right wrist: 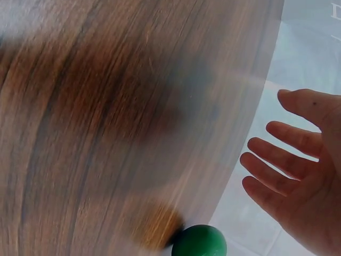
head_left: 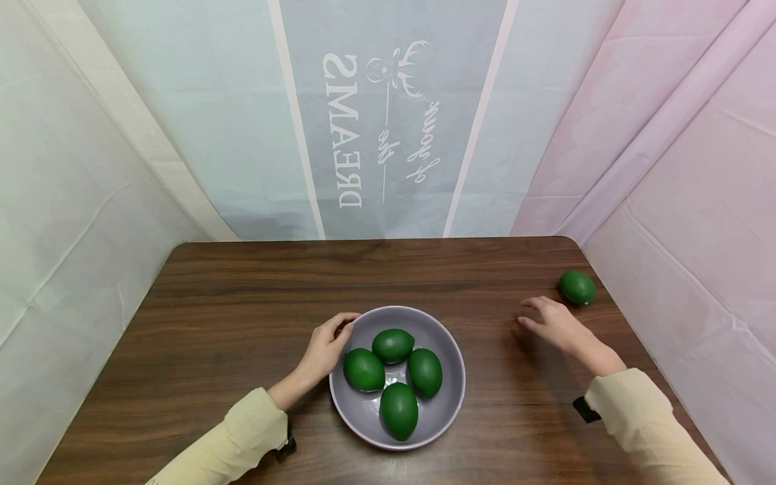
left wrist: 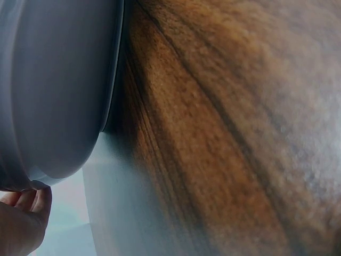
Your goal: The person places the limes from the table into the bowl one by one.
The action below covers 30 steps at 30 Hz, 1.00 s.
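A grey-purple bowl stands on the table with several green limes in it, among them a front lime and a back lime. My left hand holds the bowl by its upper left rim; in the left wrist view its fingers meet the rim, partly hidden by the bowl's side. To the right, my right hand is above the table with spread, relaxed fingers and nothing in them. A single lime lies just beyond it, apart from the hand, and its top shows in the right wrist view.
The dark wood table has rounded far corners. Pale fabric walls enclose it: a back cloth with white lettering, a left one and a right one. The single lime lies near the table's right edge.
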Available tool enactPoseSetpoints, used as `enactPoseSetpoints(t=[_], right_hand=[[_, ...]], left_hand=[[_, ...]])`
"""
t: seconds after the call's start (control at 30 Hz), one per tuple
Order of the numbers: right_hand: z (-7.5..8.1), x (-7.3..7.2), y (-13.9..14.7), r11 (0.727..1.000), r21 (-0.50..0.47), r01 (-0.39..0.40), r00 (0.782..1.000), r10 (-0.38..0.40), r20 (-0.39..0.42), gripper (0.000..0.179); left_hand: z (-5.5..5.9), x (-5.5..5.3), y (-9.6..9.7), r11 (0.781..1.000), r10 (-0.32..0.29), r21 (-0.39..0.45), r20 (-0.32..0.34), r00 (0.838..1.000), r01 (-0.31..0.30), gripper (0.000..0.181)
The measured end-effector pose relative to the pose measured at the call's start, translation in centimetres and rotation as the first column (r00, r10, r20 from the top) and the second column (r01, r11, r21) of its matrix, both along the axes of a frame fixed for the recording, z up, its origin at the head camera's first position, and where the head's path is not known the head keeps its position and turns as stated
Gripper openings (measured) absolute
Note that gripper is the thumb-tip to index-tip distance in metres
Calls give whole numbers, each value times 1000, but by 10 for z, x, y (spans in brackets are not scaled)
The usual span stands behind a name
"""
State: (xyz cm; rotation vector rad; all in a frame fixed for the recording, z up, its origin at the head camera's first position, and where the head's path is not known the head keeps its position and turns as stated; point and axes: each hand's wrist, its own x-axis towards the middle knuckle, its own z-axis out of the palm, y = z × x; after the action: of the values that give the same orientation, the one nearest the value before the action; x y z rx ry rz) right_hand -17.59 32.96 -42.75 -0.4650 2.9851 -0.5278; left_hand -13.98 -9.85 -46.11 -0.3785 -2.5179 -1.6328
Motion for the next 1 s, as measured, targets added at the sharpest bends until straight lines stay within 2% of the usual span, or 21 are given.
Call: enactPoseSetpoints(t=[0.27, 1.0], right_hand=[[1, 0, 7, 999, -7, 37, 999, -37, 25, 42], [2, -4, 30, 993, -27, 117, 993, -118, -16, 41]], left_hand=[[0, 1, 0, 1000, -3, 6, 1, 1000, 3, 20], [1, 1, 0, 1000, 4, -8, -22, 1000, -5, 19]])
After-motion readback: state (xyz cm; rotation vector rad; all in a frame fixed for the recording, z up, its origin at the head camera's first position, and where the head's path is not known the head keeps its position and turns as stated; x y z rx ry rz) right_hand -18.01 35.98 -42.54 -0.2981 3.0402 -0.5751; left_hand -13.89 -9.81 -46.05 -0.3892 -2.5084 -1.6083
